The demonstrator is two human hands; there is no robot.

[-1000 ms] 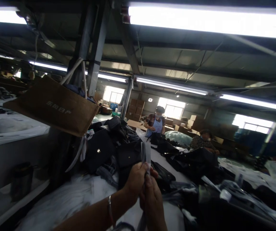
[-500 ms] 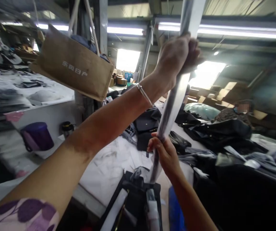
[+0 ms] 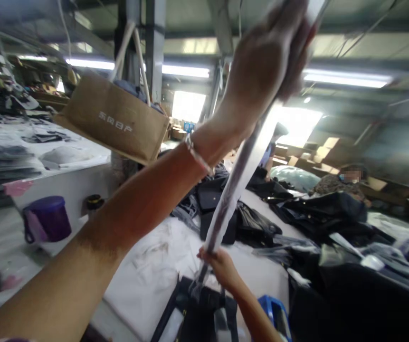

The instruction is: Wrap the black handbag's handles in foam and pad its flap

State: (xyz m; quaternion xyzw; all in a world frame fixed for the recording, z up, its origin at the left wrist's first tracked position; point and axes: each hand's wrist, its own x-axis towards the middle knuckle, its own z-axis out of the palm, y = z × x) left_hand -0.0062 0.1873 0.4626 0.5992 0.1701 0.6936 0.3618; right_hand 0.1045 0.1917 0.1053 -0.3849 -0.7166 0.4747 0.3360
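A long strap [image 3: 233, 175] in whitish, shiny wrapping is stretched steeply upward from a black bag [image 3: 204, 304]. My left hand [image 3: 268, 52], blurred, is closed around its upper part at the top of the view, with a bracelet on the wrist. Lower down, my right hand [image 3: 220, 266] pinches the same strap just above the bag. The bag lies open-side up at the bottom, with white padding and another wrapped piece on it. The strap's upper end is hidden by the left hand or out of view.
A brown paper bag [image 3: 115, 118] hangs at left, above a purple bucket [image 3: 49, 218]. White sheeting [image 3: 150, 251] covers the table. Black bags [image 3: 218, 194] and dark material [image 3: 368, 285] are piled ahead and right. A blue container [image 3: 275, 313] stands beside my right forearm. Another person [image 3: 343, 183] is beyond.
My left hand has moved higher with the strap, towards the top edge. My right hand has slid down and left along it, nearer the bag. The view has tilted slightly upward.
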